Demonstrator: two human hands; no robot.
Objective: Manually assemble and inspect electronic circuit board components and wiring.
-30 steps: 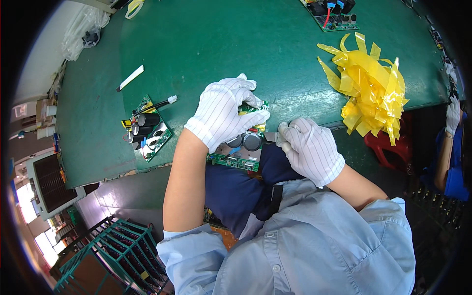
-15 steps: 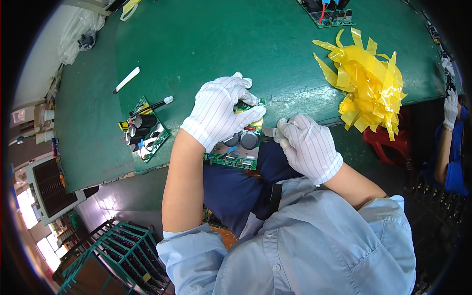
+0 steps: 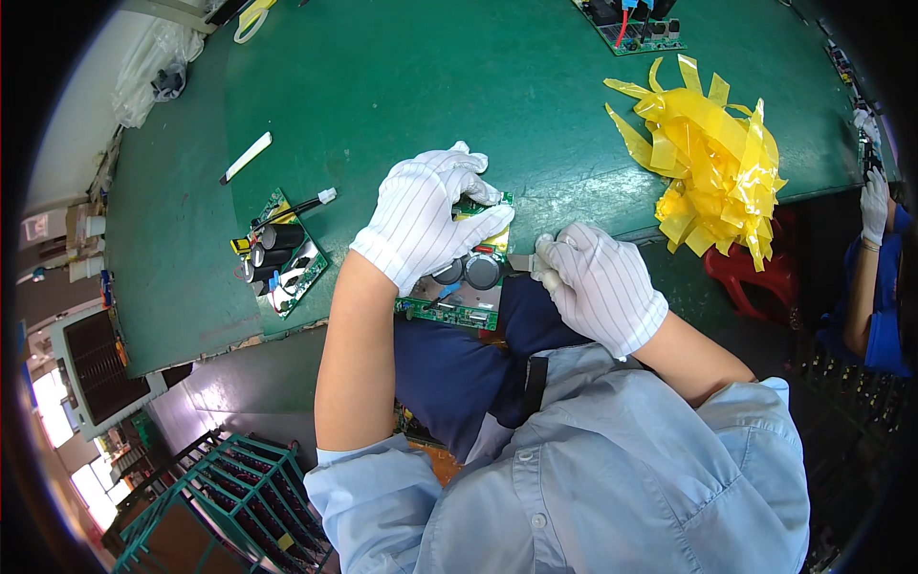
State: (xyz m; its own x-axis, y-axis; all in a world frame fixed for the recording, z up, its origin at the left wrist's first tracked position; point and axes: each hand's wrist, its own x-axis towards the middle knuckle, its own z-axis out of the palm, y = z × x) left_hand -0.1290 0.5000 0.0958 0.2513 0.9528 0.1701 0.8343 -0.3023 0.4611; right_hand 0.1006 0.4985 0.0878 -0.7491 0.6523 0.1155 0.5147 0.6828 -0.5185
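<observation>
A green circuit board (image 3: 457, 313) with round dark capacitors projects past the table's front edge, above my lap. My left hand (image 3: 426, 206), in a white striped glove, grips the board's upper part, thumb across its top; some of the board is hidden beneath it. Just right of the board, my gloved right hand (image 3: 598, 284) pinches a small flat grey metal blade (image 3: 519, 262). The blade points left at the board's right edge; I cannot tell whether it touches.
On the green table (image 3: 382, 86) lie another circuit board (image 3: 296, 273) and a white-handled tool (image 3: 249, 157) at left. A yellow tape heap (image 3: 717, 153) rests at the right edge, with a third board (image 3: 645, 35) behind. A co-worker's gloved hand (image 3: 874, 206) shows far right.
</observation>
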